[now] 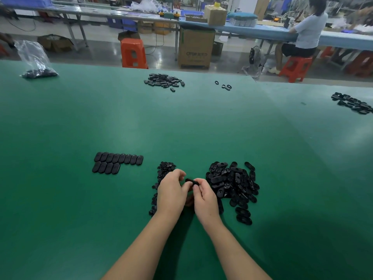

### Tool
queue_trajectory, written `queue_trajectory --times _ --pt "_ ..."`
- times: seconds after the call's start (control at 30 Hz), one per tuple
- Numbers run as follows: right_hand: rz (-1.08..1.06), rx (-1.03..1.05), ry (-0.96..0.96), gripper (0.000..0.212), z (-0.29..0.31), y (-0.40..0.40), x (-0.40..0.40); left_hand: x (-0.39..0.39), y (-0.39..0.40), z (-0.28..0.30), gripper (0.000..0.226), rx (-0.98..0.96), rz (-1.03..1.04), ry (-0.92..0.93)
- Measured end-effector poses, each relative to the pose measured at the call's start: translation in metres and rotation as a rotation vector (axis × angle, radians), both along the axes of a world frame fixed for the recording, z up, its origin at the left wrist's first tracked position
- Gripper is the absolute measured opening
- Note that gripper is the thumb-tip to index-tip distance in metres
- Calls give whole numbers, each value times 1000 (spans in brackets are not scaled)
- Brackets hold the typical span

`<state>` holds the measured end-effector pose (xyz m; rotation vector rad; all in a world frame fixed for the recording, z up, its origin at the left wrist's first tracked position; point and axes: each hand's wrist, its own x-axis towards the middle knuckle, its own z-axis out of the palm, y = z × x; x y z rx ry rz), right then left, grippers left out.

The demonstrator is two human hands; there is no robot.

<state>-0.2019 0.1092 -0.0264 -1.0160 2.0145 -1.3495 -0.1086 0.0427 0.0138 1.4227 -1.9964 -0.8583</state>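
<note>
Two hands meet low over the green table [60, 138], close to the body. The left hand [171, 191] has its fingers curled, thumb and fingertips pinching one end of a black oval piece [190, 181]. The right hand [204, 199] pinches the other end, thumb on top. The piece is lifted off the table between the two hands, roughly level. It is probably held this way so both thumbs can press something into it. Whether a small insert is already seated is hidden by the fingers.

A pile of small round parts [166, 167] lies under and beyond the left hand, partly covered by it. A pile of oval shells [232, 182] sits just beside the right hand, loose and overlapping, some of them hollow side up. Each stock looks to be on the side of the hand that picks from it, which keeps reaches short.

Twelve finished ovals [118, 162] lie flat further left, well apart from both piles. They are side by side in two neat rows, eight over four, likely laid out for counting.

The small round parts lie partly between the hands and those rows, so a low carry could scatter them.

Far side of the table: another black pile [163, 80], three loose rings [223, 85], a pile at the right edge [352, 103] and a clear plastic bag [34, 57] with black parts in it, all out of reach. Beyond the table are an orange stool [133, 53], a cardboard box [194, 48] and a seated person [306, 33] at another bench.
</note>
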Motion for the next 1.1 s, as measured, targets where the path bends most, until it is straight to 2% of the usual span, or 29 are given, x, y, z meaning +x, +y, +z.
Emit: queue_trajectory --times 0.07,0.17,0.4,0.53,0.63,1.1 --pt "2 -21 -69 16 1 1 0 3 -2 0 29 24 -27 16" --pt "11 -44 -132 19 2 2 1 6 -5 3 9 109 -101 70" --pt "29 -27 -52 18 3 3 1 10 -8 7 10 195 -99 139" --pt "27 -20 -46 18 2 2 1 11 -8 8 5 163 -137 70" --pt "22 -15 -37 17 2 1 1 10 -7 9 10 135 -162 28" --pt "-7 -32 -63 17 4 2 0 5 1 9 2 21 -157 -12"
